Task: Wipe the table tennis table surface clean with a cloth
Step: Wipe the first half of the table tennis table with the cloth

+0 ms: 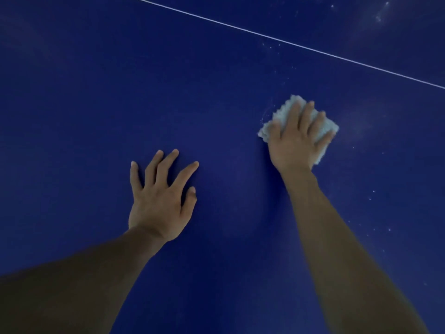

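I see right hand (296, 141) flat on folded cloth (287, 106), fingers straight, pressing it onto blue worktop (96, 92), near side of white line (289, 43). Left hand (160, 201) spread, braced on worktop, holding nothing. My judgement of risk: cloth only pressed, not gripped, may slide out mid-stroke; dust specks (378, 18) beyond line may get missed.

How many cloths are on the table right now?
1. The pale folded cloth lies under the right hand, pressed flat on the blue table, right of the empty left hand. The arms could hide another, though none shows.
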